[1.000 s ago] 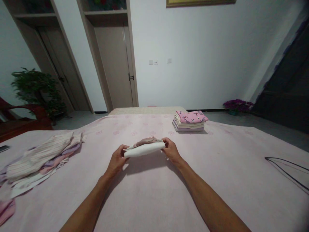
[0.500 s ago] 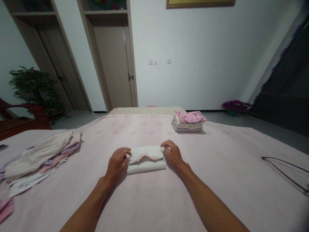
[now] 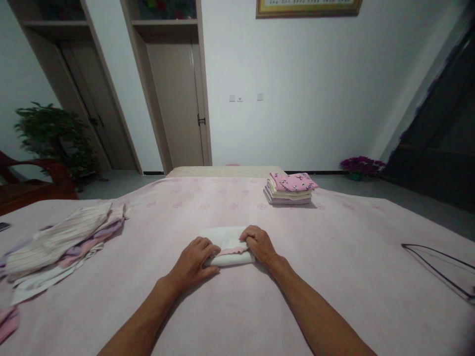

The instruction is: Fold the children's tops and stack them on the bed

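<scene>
A small white garment (image 3: 227,239), folded into a flat rectangle with a scalloped pink edge across its top layer, lies on the bedspread (image 3: 237,311) in front of me. My left hand (image 3: 197,259) grips its left end, fingers over the top and thumb along the near side. At the right end, my right hand (image 3: 259,244) has its fingers curled onto the cloth; the thumb is partly hidden. Further back to the right stands a stack of folded clothes (image 3: 289,194) with a pink printed piece on top.
Loose striped, purple and white clothes (image 3: 67,237) are heaped at the left, with a pink cloth (image 3: 7,324) nearer me. A black wire hanger (image 3: 438,269) rests at the right. A phone (image 3: 4,226) sits at the far left edge.
My left hand has moved right and toward me, onto the garment's near left part. The right hand has shifted slightly inward and down. The raised scalloped edge now lies flat.
</scene>
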A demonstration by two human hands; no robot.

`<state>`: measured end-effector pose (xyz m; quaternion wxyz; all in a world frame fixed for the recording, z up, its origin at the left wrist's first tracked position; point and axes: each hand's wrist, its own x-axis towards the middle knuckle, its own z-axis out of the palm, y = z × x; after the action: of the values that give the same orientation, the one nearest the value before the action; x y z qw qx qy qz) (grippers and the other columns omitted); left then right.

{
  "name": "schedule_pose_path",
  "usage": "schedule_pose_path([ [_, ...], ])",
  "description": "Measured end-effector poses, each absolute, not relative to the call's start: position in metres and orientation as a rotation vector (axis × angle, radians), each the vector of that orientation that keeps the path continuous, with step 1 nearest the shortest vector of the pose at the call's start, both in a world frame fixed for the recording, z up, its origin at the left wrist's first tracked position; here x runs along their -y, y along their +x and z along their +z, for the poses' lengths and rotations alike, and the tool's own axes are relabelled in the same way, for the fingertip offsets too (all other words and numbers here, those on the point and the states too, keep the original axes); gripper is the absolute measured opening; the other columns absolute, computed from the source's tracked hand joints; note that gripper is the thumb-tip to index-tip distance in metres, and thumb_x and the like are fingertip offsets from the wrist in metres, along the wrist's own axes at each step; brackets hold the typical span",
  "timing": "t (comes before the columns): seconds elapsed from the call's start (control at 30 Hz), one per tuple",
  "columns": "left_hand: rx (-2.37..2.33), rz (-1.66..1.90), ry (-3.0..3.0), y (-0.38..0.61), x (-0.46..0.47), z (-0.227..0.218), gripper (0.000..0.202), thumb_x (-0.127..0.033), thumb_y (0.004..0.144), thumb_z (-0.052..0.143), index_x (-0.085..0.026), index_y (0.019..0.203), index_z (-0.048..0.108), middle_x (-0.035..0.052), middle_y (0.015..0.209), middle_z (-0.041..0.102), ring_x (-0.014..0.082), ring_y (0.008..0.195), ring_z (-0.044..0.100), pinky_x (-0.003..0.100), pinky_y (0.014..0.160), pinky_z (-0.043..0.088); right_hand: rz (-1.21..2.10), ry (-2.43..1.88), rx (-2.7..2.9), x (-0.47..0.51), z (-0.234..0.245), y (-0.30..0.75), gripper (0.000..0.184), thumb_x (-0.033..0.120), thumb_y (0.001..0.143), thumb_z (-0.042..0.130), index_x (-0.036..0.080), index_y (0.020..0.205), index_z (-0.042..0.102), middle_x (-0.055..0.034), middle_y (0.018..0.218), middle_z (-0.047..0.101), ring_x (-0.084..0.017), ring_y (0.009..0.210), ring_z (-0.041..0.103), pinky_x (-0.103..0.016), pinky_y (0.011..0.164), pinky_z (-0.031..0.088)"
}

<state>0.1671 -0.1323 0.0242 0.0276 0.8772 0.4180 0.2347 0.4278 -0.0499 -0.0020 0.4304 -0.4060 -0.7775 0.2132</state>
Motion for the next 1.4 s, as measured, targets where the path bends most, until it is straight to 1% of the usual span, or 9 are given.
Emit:
schedule_pose_path([
  [0.23,-1.364,0.730,2.783,0.174,0.140,0.023,0.039,-0.012,0.080,0.061,-0.025,0.117,0.063,0.0063,0.103,0.063,0.0231,0.098,0.055,0.036,0.086,0.048,0.725,-1.240,1.388,0.033,-0.009,0.445,0.029,0.026,0.074,0.048,0.016,0.087,0.071,-0.0048,0.080,0.070,-0.019,0.070,0.063,-0.031,0.067,0.051],
  [0.4,-1.384,0.884,2.848,0.174,0.134,0.013,0.033,-0.007,0.081,0.057,-0.021,0.110,0.067,0.0063,0.096,0.067,0.0213,0.091,0.059,0.033,0.080,0.051,0.465,-1.088,1.882,0.058,0.020,0.428,0.030,0.027,0.082,0.053,0.020,0.105,0.071,-0.0076,0.110,0.071,-0.022,0.099,0.064,-0.038,0.091,0.050],
  [0.5,-1.354,1.004,2.872,0.171,0.131,0.007,0.030,-0.007,0.082,0.057,-0.020,0.107,0.067,0.0065,0.096,0.068,0.0206,0.088,0.061,0.034,0.079,0.052,0.316,-0.926,2.309,0.080,0.032,0.410,0.064,0.032,0.076,0.068,0.018,0.137,0.055,-0.0126,0.139,0.058,-0.027,0.127,0.051,-0.043,0.109,0.038],
  [0.6,-1.342,1.153,2.852,0.169,0.129,0.004,0.022,-0.010,0.085,0.058,-0.020,0.104,0.065,0.0068,0.096,0.070,0.0204,0.088,0.063,0.034,0.079,0.053,0.205,-0.922,2.530,0.095,0.030,0.392,0.085,0.033,0.074,0.073,0.016,0.149,0.038,-0.0165,0.146,0.050,-0.030,0.132,0.046,-0.045,0.112,0.033],
  [0.8,-1.274,1.381,2.738,0.165,0.131,0.005,0.018,-0.018,0.091,0.057,-0.021,0.108,0.063,0.0061,0.096,0.072,0.0198,0.089,0.067,0.033,0.082,0.055,0.183,-1.137,2.551,0.100,0.036,0.376,0.041,0.016,0.088,0.052,0.022,0.128,0.060,-0.0094,0.122,0.068,-0.025,0.110,0.062,-0.037,0.095,0.045],
  [1.0,-1.531,1.684,2.308,0.145,0.122,-0.003,0.036,-0.033,0.097,0.046,-0.022,0.131,0.052,0.0103,0.127,0.064,0.0250,0.119,0.061,0.045,0.104,0.048,0.730,-1.166,1.867,0.065,0.068,0.410,0.023,0.027,0.087,0.057,0.024,0.106,0.070,-0.0020,0.103,0.075,-0.025,0.097,0.069,-0.034,0.087,0.050],
  [1.1,-1.693,1.644,2.047,0.138,0.112,-0.012,0.038,-0.040,0.097,0.045,-0.021,0.128,0.052,0.0108,0.123,0.066,0.0254,0.115,0.063,0.046,0.100,0.052,1.173,-0.984,1.258,0.034,0.082,0.441,0.031,0.031,0.086,0.062,0.017,0.113,0.065,-0.0061,0.093,0.076,-0.026,0.087,0.071,-0.038,0.080,0.055],
  [1.2,-1.744,1.493,1.900,0.137,0.104,-0.018,0.042,-0.043,0.095,0.046,-0.022,0.131,0.050,0.0101,0.119,0.068,0.0244,0.107,0.067,0.042,0.090,0.058,1.473,-0.780,0.814,0.010,0.086,0.471,0.038,0.023,0.088,0.061,0.013,0.124,0.059,-0.0096,0.095,0.077,-0.025,0.085,0.074,-0.041,0.083,0.058],
  [1.4,-1.698,1.288,1.923,0.140,0.098,-0.022,0.041,-0.043,0.093,0.051,-0.025,0.129,0.055,0.0065,0.114,0.072,0.0226,0.105,0.070,0.037,0.091,0.057,1.609,-0.799,0.423,-0.005,0.071,0.514,0.035,0.017,0.094,0.049,0.010,0.127,0.056,-0.0141,0.102,0.076,-0.025,0.092,0.075,-0.045,0.090,0.058],
])
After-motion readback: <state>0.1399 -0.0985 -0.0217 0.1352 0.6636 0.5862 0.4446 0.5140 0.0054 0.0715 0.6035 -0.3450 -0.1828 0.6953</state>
